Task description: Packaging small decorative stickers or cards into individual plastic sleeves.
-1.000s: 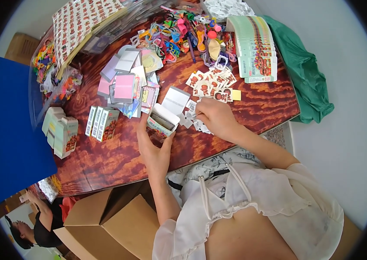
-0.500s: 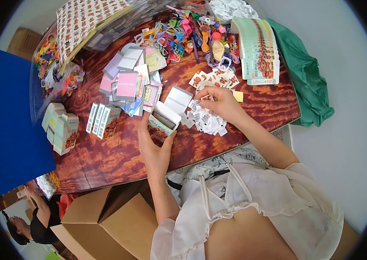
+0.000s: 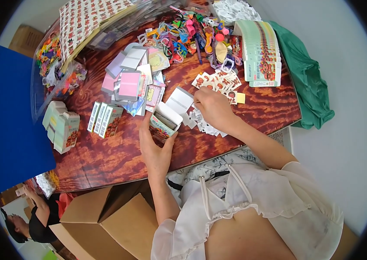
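Observation:
My left hand (image 3: 154,149) is closed around a small green-and-white carton (image 3: 162,126). Its top flap is open, and grey-edged contents show inside. My right hand (image 3: 214,109) is over a heap of small white printed slips (image 3: 204,125). Its fingers are bent together, and whatever they pinch is hidden. Just beyond that hand lie small stickers with reddish-brown pictures (image 3: 221,80), beside a yellow paper square (image 3: 240,98). A grey-edged white card (image 3: 179,100) lies between the carton and my right hand.
Loose cards (image 3: 129,84) lie at centre left, near upright filled cartons (image 3: 105,120) and flattened cartons (image 3: 64,126). Small colourful toys (image 3: 188,37) are heaped at the back. A fanned row of cartons (image 3: 261,54) stands right. An open cardboard box (image 3: 88,206) is below the table; another person (image 3: 42,219) sits beyond.
My right hand has rolled over and shifted slightly, its knuckles now upward and its fingertips hidden, covering more of the slips. My left hand keeps its hold on the carton.

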A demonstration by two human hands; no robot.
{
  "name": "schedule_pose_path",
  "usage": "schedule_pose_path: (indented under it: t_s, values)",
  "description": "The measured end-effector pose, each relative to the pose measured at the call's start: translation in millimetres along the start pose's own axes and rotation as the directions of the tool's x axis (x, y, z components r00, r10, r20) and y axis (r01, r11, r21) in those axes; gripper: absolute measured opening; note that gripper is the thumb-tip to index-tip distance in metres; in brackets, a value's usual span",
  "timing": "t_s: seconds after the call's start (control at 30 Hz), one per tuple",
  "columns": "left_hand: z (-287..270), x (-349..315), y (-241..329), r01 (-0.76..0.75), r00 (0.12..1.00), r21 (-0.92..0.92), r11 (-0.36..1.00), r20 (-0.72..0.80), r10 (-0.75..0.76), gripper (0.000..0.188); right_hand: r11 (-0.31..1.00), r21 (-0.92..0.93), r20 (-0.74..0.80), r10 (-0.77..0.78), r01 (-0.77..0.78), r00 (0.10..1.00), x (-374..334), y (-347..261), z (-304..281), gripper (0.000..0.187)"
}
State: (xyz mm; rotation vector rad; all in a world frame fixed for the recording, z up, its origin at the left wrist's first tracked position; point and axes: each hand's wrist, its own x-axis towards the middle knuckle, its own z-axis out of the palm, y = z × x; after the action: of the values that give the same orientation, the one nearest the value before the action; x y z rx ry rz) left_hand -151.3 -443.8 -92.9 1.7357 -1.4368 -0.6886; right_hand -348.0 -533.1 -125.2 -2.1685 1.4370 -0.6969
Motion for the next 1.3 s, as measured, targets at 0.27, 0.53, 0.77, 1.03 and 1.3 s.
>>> schedule_pose_path:
  t_s: [0.27,0.53,0.77,1.03,1.3]
  values:
    - [-2,-1,3,-0.015,1.000,0.019,1.000,-0.014,0.015,0.073,0.993,-0.119,0.043,-0.012,0.017,0.999,-3,4,-7,0.008]
    - [1,-4,3,-0.014,1.000,-0.040,0.999,0.001,0.014,0.073,0.702,0.666,0.156,0.199,-0.252,0.967,6,22,-36,0.010]
    - [19,-2,13,-0.087,0.996,0.055,0.995,0.032,0.085,0.072,0.621,0.770,0.082,0.130,-0.146,0.988,8,-23,-54,0.012]
    - [28,-6,20,-0.052,0.999,0.130,0.990,0.016,0.050,0.071,0.978,0.119,0.242,-0.198,0.173,0.950,9,-61,-50,0.031]
    - [36,-8,23,-0.109,0.993,0.089,0.990,-0.040,0.113,0.073,0.957,0.286,0.156,-0.096,0.048,0.983,1,-67,-63,0.030]
